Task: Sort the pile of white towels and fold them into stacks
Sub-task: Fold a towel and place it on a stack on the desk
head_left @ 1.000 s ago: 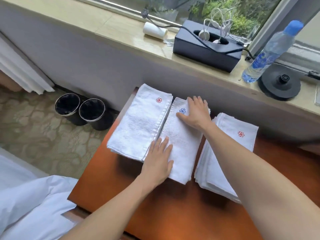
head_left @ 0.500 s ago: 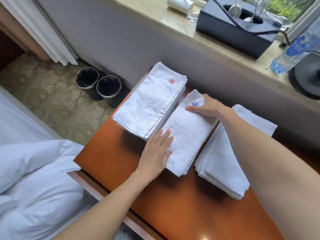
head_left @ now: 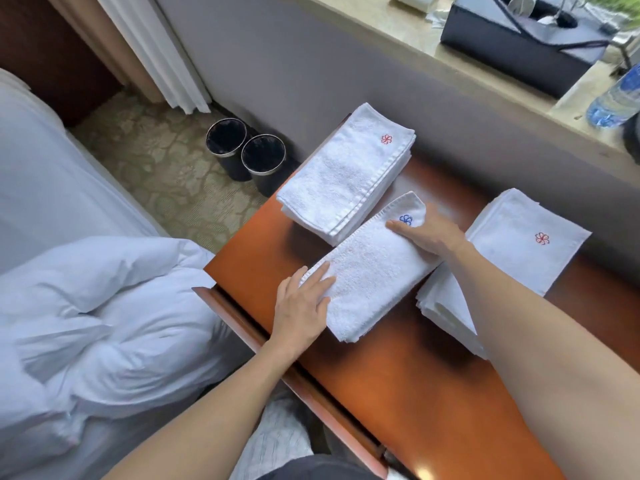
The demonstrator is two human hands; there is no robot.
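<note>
Three lots of white towels lie on the orange-brown table (head_left: 398,382). At the far left is a folded stack with a red flower mark (head_left: 346,174). In the middle lies a folded towel with a blue flower mark (head_left: 370,271), set at a slant. My left hand (head_left: 304,306) rests flat on its near left corner. My right hand (head_left: 429,230) holds its far end, fingers on top beside the blue mark and the towel's corner curling up behind them. On the right sits a flatter stack with a red mark (head_left: 519,244), partly hidden by my right forearm.
Two black bins (head_left: 246,150) stand on the carpet left of the table. A bed with white bedding (head_left: 86,306) is at the left. On the window ledge (head_left: 398,39) behind the table are a dark tissue box (head_left: 512,39) and a water bottle (head_left: 616,102).
The blue-marked towel has slid away from the left stack and toward me, turning more slanted. Both hands stayed on it; my right hand went from flat to holding its far end.
</note>
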